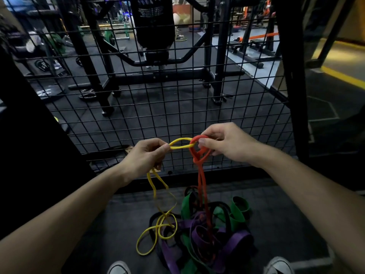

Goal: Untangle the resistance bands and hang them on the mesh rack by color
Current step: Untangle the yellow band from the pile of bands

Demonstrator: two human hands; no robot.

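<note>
I stood on dark gym matting (pixel 102 224), the mesh rack (pixel 158 107) filling the upper frame. My left hand (pixel 146 157) pinched the yellow band (pixel 180 143), my right hand (pixel 227 144) the red band (pixel 199 153), interlinked at centre. Other bands (pixel 207 234) lay heaped at lower centre.

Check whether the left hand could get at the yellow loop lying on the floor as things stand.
Probably not right away. The left hand is gripping the yellow band where it links through the red band. The floor loop lies open at the pile's left edge with nothing over it, so it could once freed.
</note>
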